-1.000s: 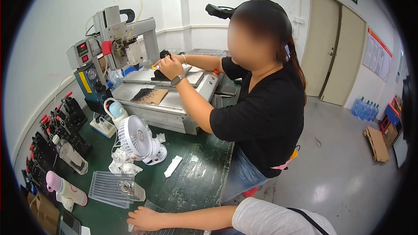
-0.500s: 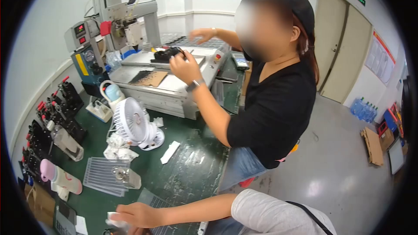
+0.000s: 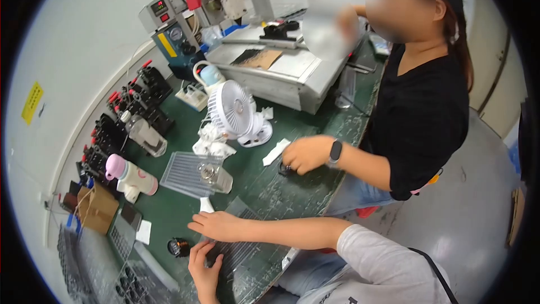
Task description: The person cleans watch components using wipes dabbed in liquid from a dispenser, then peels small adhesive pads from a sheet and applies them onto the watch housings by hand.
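My right hand (image 3: 216,226) reaches in from the right, palm down and fingers stretched out, beside a white tissue (image 3: 206,205) and over a clear ridged plastic tray (image 3: 243,250). Just below it is my left hand (image 3: 203,263), its thumb and fingers apart and nothing visible between them. A black round part (image 3: 178,247) stands on the green table (image 3: 264,191), left of my left fingertips. Across the table, a co-worker's hand (image 3: 306,155) rests on another dark round part (image 3: 285,169), partly hidden under the fingers.
A white fan (image 3: 232,107), clear bottles (image 3: 215,178), a pink-capped bottle (image 3: 132,174) and stacked trays (image 3: 188,174) stand on the table. Behind is a machine (image 3: 275,79) holding a black fixture (image 3: 280,31). Black clamps with red handles (image 3: 138,93) line the wall.
The view has swung left and down. My left hand has come clearly into view. The co-worker's hand has moved from the machine to the table; their other hand has moved away from the fixture.
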Demonstrator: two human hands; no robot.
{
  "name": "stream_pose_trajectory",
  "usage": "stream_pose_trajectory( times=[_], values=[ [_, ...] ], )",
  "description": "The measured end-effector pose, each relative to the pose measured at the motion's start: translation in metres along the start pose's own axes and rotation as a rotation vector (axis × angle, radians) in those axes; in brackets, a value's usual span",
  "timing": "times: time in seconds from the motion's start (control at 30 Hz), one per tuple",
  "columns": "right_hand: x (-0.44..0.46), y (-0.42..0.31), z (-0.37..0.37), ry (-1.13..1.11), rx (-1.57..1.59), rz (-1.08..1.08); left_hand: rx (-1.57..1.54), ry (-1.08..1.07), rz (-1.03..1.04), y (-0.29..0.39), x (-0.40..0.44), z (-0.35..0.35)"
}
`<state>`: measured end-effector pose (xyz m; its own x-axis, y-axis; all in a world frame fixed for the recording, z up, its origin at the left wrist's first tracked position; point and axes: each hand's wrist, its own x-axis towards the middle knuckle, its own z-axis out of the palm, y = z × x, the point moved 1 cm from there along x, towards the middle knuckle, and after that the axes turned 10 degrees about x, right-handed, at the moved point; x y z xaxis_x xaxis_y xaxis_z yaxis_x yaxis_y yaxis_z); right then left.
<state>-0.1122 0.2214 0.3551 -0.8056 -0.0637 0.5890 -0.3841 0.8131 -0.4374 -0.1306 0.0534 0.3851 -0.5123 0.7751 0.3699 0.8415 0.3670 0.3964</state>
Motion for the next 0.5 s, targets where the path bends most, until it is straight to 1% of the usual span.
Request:
stream_pose_trajectory(
  times=[0.03, 0.07, 0.1, 0.13, 0.2, 0.23, 0.27, 0.3, 0.33, 0.37, 0.4, 0.43, 0.47, 0.5],
  values=[
    [-0.006, 0.004, 0.009, -0.067, 0.022, 0.031, 0.031, -0.004, -0.015, -0.001, 0.000, 0.002],
    [-0.010, 0.008, 0.017, -0.139, 0.041, 0.055, -0.171, 0.126, -0.109, -0.003, 0.000, 0.004],
    [-0.013, 0.006, 0.016, -0.150, -0.019, 0.025, -0.372, 0.266, -0.202, -0.002, 0.000, 0.005],
    [-0.015, 0.005, 0.017, -0.161, -0.079, -0.003, -0.323, 0.405, -0.210, 0.000, 0.003, 0.005],
    [-0.017, 0.009, 0.029, -0.127, -0.044, -0.008, -0.107, 0.401, -0.128, 0.027, 0.017, -0.001],
    [-0.021, 0.016, 0.035, -0.044, 0.324, -0.019, 0.036, 0.331, -0.086, 0.055, 0.032, 0.000],
    [-0.026, 0.019, 0.041, 0.031, 0.694, -0.019, 0.124, 0.288, 0.085, 0.082, 0.051, 0.006],
    [-0.015, 0.009, 0.029, 0.130, 0.204, -0.169, 0.060, 0.052, 0.033, 0.108, 0.068, 0.018],
    [-0.021, -0.001, 0.015, -0.032, -0.030, -0.062, 0.458, -0.141, -0.003, 0.124, 0.087, 0.039],
    [-0.016, 0.003, 0.014, -0.141, -0.011, -0.010, 0.351, -0.171, 0.185, 0.145, 0.105, 0.049],
    [-0.008, 0.003, 0.016, -0.245, 0.012, 0.033, 0.242, -0.297, 0.121, 0.138, 0.123, 0.081],
    [-0.005, 0.003, 0.012, -0.263, 0.022, 0.052, 0.329, -0.330, 0.089, 0.144, 0.142, 0.103],
    [-0.006, 0.004, 0.007, -0.289, 0.034, 0.067, 0.319, -0.348, 0.058, 0.146, 0.155, 0.120],
    [-0.006, 0.005, 0.005, -0.264, 0.045, 0.060, 0.259, -0.446, -0.049, 0.151, 0.166, 0.127]
  ],
)
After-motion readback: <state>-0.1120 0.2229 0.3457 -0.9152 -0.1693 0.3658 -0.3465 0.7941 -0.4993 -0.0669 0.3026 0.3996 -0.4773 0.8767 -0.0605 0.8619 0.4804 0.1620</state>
